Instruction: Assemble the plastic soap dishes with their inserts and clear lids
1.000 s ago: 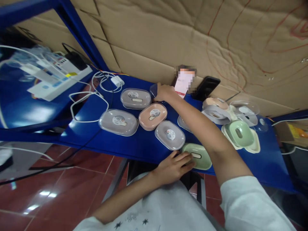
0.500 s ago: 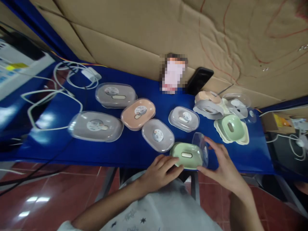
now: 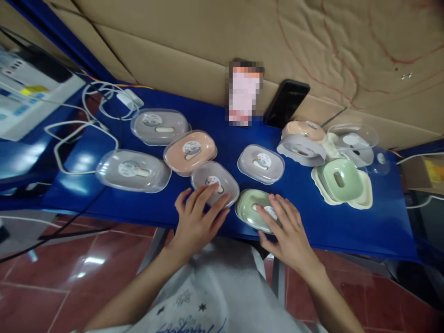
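Note:
A green oval box with a clear lid and round sticker sits near the table's front edge. My right hand rests on its lid, fingers spread. My left hand is spread over the front of a grey lidded box, fingertips at its lid. Beside that box lies a peach lidded box. Two more grey lidded boxes are at the left, and another grey one sits behind the green box.
At the right are a green dish on cream trays, a grey piece, a peach piece and clear lids. A blurred-out phone and a black phone lean on cardboard. White cables lie left.
The clear lid, earlier held upright at the green box's right end, now covers the box. My left hand has moved from the green box to the grey box on its left.

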{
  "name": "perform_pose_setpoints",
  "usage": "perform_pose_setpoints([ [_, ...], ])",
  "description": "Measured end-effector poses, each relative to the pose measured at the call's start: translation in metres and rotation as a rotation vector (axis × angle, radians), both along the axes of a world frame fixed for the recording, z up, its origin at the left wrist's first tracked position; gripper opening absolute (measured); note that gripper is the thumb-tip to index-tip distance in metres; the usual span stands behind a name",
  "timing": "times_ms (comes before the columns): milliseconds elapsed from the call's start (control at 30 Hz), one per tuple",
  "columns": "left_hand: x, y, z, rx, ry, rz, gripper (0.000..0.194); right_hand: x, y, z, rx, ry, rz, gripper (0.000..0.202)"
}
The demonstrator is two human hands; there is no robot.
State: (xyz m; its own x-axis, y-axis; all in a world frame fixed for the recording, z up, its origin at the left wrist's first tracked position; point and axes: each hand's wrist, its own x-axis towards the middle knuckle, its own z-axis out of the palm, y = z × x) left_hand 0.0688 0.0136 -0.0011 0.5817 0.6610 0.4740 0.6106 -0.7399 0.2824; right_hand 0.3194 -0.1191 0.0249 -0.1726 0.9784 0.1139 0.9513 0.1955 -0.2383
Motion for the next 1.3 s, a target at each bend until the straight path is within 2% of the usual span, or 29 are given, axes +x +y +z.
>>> perform_pose_setpoints([
  [200,0.019,0.015,-0.003,-0.037,0.029,-0.008,0.047,-0.007,0.005,-0.005,0.067,0.003,0.049,0.068],
  [300,0.022,0.009,-0.002,-0.052,-0.081,-0.124,0.058,-0.005,0.004,-0.008,0.071,0.030,0.057,0.065],
  [433,0.016,-0.008,-0.006,-0.295,-0.225,-0.315,0.074,-0.003,0.002,-0.012,0.084,0.077,0.060,0.062],
  [533,0.012,-0.016,-0.014,-0.420,-0.248,-0.344,0.073,-0.005,0.003,-0.013,0.098,0.085,0.082,0.055],
  [633,0.009,-0.015,-0.018,-0.409,-0.221,-0.355,0.071,-0.008,0.006,-0.014,0.119,0.075,0.121,0.047],
  [767,0.005,-0.008,-0.015,-0.344,-0.150,-0.413,0.058,-0.011,0.004,-0.017,0.148,0.022,0.140,0.047],
  [867,0.002,-0.004,-0.013,-0.290,-0.126,-0.439,0.049,-0.010,-0.003,-0.023,0.177,-0.004,0.094,0.057],
  [1033,-0.002,-0.001,-0.017,-0.254,-0.113,-0.477,0.046,-0.003,-0.018,-0.031,0.177,0.064,0.021,0.082],
  [1300,-0.005,0.004,-0.019,-0.262,-0.164,-0.516,0.052,-0.005,-0.026,-0.034,0.107,0.078,0.014,0.089],
])
